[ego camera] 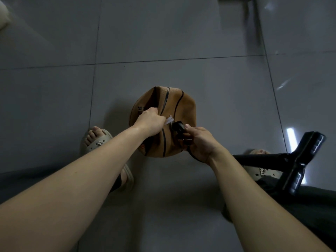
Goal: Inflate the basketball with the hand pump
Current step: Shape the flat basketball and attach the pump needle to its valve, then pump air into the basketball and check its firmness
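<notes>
Right hand (pixel 200 140): fingers curled round the pump hose's black plastic end fitting (pixel 179 127), holding it against the near face of the ball. The thin black hose (pixel 192 158) loops out under the wrist. Left hand (pixel 151 122): closed in a pinch on a raised fold of the pebbled brown basketball with black seams (pixel 174 104). We note a small white thing (pixel 170 120) between the two hands, too blurred to identify. At our right, the black hand pump (pixel 260 158) lies tilted across the right leg, its glossy T-shaped handle (pixel 301 160) with neither hand on it. The basketball sits between the feet, badly slack, its top caved into creases. We cannot tell whether it rests on the floor or hangs from the pinch. A beige perforated left clog (pixel 98 140) is just beside the ball; the matching right clog (pixel 261 172) shows under the pump shaft. Beyond are glossy grey floor tiles (pixel 181 42) and a dark blurred object (pixel 252 20) at far right. Our reading: the step in hand is joining the hose to the valve, and pumping has not begun. Valve and needle are hidden, so seating is unconfirmed. The next move calls for the needle pushed straight in while the left hand steadies the skin, then the right hand freed to stand the pump up and work the handle.
</notes>
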The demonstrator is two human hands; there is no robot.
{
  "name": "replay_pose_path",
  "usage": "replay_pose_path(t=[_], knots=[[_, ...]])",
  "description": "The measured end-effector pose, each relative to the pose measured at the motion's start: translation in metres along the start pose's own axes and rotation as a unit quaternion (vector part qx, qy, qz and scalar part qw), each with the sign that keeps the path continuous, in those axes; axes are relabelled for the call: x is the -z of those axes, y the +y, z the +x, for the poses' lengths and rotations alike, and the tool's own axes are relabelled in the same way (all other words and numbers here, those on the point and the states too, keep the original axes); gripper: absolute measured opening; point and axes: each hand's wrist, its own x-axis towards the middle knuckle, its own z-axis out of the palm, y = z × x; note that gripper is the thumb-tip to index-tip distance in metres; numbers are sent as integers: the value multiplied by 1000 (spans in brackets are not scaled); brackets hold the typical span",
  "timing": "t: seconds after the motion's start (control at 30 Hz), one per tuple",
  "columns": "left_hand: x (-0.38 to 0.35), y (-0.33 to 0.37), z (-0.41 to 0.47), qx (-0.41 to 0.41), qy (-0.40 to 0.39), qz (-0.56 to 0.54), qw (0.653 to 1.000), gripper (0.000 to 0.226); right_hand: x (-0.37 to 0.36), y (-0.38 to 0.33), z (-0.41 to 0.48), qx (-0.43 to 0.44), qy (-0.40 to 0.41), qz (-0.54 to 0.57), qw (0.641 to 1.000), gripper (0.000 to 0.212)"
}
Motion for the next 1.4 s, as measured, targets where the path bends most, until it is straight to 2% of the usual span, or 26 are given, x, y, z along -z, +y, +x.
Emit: replay_pose_path(t=[0.4,0.53,0.7,0.87,0.93,1.0,1.1,1.17,1.23,1.3,1.37,1.4], knots=[[3,1,6,29,24,13,999,22,0,2,4,21,-11,-26,999,23],[4,1,8,38,29,5,999,24,-2,5,7,29,19,-49,998,21],[5,1,10,41,34,2,999,24,-8,9,19,63,98,-61,991,19],[9,-2,13,36,39,-2,999,24,-10,11,19,56,86,-49,993,15],[8,-3,13,30,45,-3,999,26,-11,10,17,50,86,-81,992,16],[7,-3,10,19,52,11,998,33,-13,2,12,57,104,-179,977,22],[11,2,-1,16,78,41,996,47,-11,-29,-10,76,119,-377,915,32],[13,11,-11,24,100,63,993,53,-2,-65,-36,99,113,-504,850,28],[14,29,-25,25,147,87,985,53,13,-107,-71,125,119,-627,760,25],[11,54,-43,5,180,94,979,51,33,-141,-107,133,122,-741,647,32],[-3,89,-68,-40,167,88,981,46,57,-158,-141,99,88,-838,529,44],[-15,108,-82,-68,141,80,984,43,68,-159,-154,68,65,-871,482,51]])
